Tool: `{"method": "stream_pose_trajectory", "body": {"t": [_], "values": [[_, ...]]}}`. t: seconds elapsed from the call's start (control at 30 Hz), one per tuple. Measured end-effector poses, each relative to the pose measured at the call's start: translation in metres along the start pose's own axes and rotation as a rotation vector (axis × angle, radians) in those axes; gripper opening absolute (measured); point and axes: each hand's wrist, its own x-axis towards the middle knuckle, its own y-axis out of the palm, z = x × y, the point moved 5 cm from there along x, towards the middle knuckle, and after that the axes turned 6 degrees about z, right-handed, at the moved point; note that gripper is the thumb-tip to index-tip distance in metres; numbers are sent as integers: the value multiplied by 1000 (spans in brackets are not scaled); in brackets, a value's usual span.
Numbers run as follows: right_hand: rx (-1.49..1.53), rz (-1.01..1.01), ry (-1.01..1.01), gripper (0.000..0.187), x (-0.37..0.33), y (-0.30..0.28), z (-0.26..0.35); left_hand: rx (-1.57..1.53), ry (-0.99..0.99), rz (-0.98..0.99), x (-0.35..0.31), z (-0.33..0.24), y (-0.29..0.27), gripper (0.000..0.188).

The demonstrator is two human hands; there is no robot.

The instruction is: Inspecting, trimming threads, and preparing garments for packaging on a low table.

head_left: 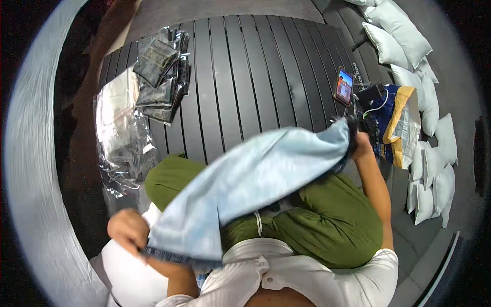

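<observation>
The left hand (128, 228) at lower left and right hand (362, 146) at centre right grip the pale-blue cloth (266, 166), apparently a spreading step, the next move calling for even tension.

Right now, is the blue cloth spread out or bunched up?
Spread out lengthwise: the blue cloth extends from left hand to right hand. Doubled? Cannot tell.

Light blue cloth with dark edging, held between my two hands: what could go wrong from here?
If it swings forward, the light blue cloth might knock the lit rectangular smartphone on the dark slatted table. The right hand is close to the crinkled blue, yellow and white bag, so the fabric could perhaps catch there.
</observation>
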Motion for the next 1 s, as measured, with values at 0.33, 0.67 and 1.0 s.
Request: {"method": "stream_pose_trajectory", "body": {"t": [0.33, 0.67, 1.0], "values": [[-326, 1506, -53, 109, -45, 149, 42, 17, 225, -176, -23, -48, 40, 34], [-582, 1605, -179, 59, -76, 216, 64, -67, 353, -213, -66, -74, 67, 30], [-686, 1393, -418, 29, -75, 225, 64, 342, -1264, -1130, -30, 25, 36, 27]]}}
